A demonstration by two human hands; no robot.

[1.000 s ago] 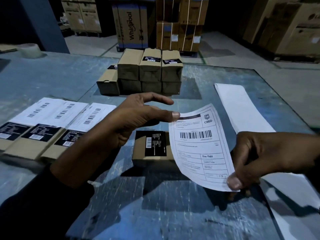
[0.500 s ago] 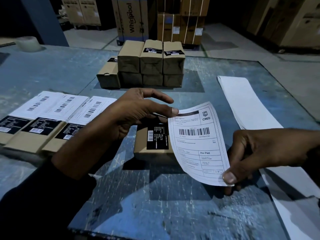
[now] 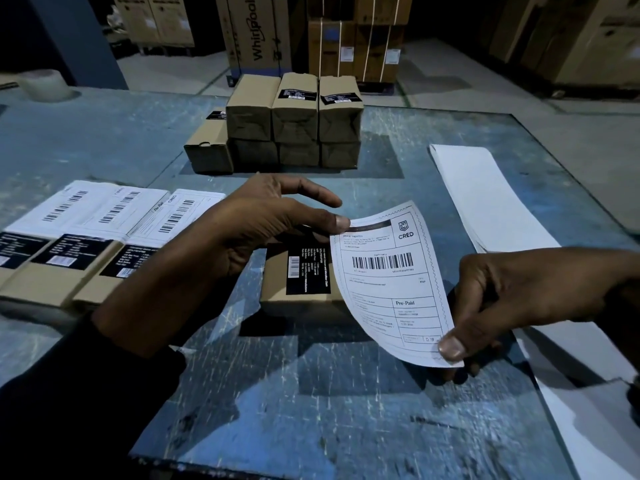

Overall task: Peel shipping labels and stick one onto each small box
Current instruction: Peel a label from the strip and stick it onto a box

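Two hands hold one white shipping label (image 3: 391,282) above the table (image 3: 311,410): the left hand (image 3: 263,230) pinches its far left corner between thumb and fingers, the right hand (image 3: 512,303) pinches its near right corner. Printed on it are "CRED", a barcode and "Pre-Paid". Just under its left edge sits a small brown box (image 3: 298,282) with a black sticker. To the left lie three boxes (image 3: 79,244) side by side, each already wearing a white barcoded label. Farther back stands a stack of brown boxes (image 3: 291,123). A long white paper strip (image 3: 485,199) runs along the right. Beyond the table, a large carton (image 3: 258,32) reads "Whirlpool".
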